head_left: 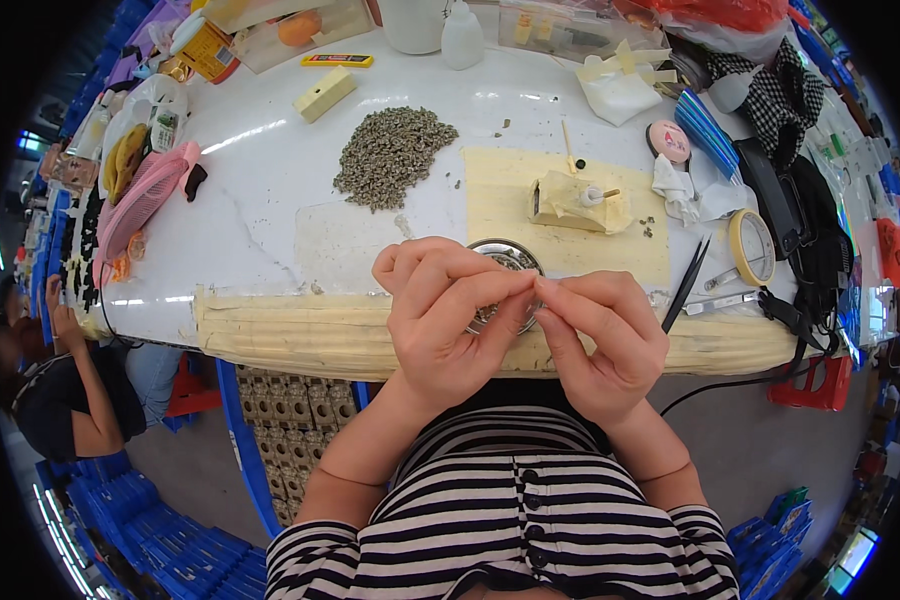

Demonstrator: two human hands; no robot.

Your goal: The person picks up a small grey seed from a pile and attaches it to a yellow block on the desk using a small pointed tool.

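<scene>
While the fingertips of the left hand [442,318] and the right hand [612,338] meet in the head view, with thumb and forefinger of each drawn close, I cannot tell whether either pinch is fully closed or has hold of any tiny piece. Just behind and below that grip sits a round metal dish [502,242], partly hidden by the left fingers; beyond the grip, a heap of small grey pieces [394,155] lies leftward, and a tape-covered block [560,208] rightward.
</scene>
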